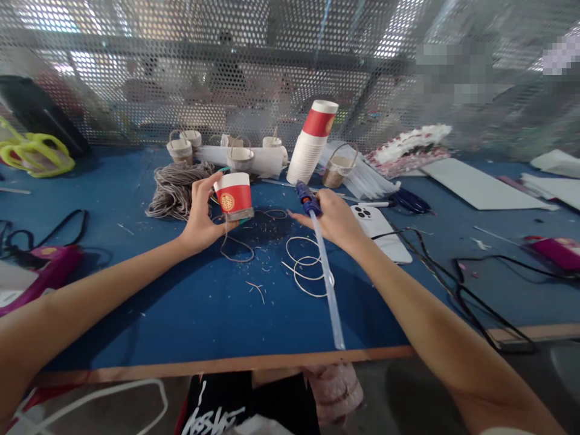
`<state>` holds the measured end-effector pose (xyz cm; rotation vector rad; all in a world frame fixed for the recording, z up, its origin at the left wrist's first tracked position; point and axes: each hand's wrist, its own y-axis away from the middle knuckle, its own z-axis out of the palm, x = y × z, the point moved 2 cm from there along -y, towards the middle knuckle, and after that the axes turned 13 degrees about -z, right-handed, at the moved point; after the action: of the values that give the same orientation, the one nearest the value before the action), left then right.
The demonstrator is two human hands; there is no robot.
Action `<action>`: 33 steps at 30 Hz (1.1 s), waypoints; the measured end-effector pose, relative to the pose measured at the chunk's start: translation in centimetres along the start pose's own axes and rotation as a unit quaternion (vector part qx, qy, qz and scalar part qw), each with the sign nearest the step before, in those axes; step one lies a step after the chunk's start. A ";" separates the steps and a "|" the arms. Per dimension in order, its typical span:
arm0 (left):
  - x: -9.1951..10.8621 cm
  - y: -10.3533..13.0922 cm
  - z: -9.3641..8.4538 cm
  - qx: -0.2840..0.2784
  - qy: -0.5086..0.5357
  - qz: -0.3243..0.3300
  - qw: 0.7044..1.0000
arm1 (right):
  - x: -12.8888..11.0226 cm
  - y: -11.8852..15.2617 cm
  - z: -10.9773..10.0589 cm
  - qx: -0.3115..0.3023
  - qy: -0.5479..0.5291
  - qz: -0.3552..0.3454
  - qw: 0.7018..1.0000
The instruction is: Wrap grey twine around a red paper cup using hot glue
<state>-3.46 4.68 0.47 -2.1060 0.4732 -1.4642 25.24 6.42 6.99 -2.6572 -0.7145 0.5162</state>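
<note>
My left hand (pixel 202 208) grips a red and white paper cup (pixel 236 194) between thumb and fingers. Grey cord is wound round the cup's lower end, and a loose tail of this cord (pixel 239 258) trails on the table. In my right hand (pixel 338 217) is a blue hot glue gun (pixel 308 198), its long clear glue stick (pixel 328 284) sticking out toward the table's front edge. The glue gun is apart from the cup, to its right. A coil of thin white cord (pixel 301 275) lies below my right hand.
Behind the hands stand a leaning stack of paper cups (pixel 308 151), small cord-wrapped baskets (pixel 339 171) and a grey yarn bundle (pixel 174 190). Right are a white phone (pixel 385 235), glue sticks (pixel 357 178) and black cables (pixel 460 290). A perforated metal screen (pixel 254 78) closes the back.
</note>
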 end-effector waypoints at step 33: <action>3.8 1.9 1.3 0.129 -0.350 0.093 0.923 | -9.0 3.8 4.7 -0.004 -0.671 0.188 0.717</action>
<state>-0.87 1.29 1.84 -2.1170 0.1769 -0.5563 17.50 -0.36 3.57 -1.9840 -0.3976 2.6210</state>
